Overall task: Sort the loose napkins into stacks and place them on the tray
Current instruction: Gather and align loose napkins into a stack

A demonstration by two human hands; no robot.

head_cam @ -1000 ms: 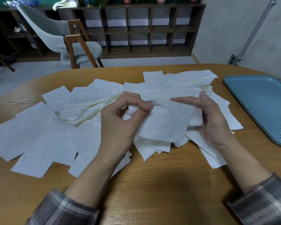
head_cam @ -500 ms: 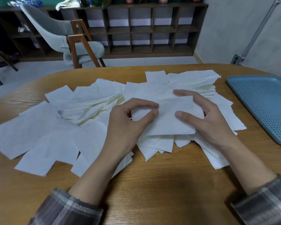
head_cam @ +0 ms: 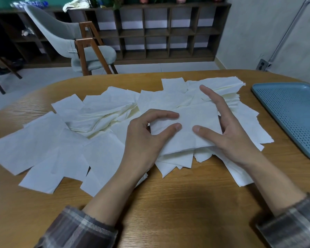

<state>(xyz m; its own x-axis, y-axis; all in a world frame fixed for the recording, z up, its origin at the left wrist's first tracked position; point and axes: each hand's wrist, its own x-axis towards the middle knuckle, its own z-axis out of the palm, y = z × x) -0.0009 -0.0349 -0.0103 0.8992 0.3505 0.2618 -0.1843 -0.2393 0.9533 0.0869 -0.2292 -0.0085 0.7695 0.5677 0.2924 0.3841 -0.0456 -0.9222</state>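
Note:
Many loose white napkins (head_cam: 43,145) lie scattered and overlapping across the wooden table (head_cam: 168,212). In the middle, a small squared stack of napkins (head_cam: 191,138) rests on the pile. My left hand (head_cam: 145,140) holds its left edge, thumb and forefinger lying on top. My right hand (head_cam: 229,135) holds its right edge, thumb on top and fingers spread along the far side. The blue perforated tray (head_cam: 293,111) sits at the right with nothing on it.
Thicker bunches of napkins lie at the middle left (head_cam: 104,117) and the back right (head_cam: 227,88). A grey chair with wooden legs (head_cam: 82,49) stands beyond the table's far edge, in front of a dark shelf unit (head_cam: 159,33). Bare wood lies near me.
The napkins held up between my hands have come down onto the pile. My right fingers have spread out along the stack's far edge; my left hand stayed on the left edge.

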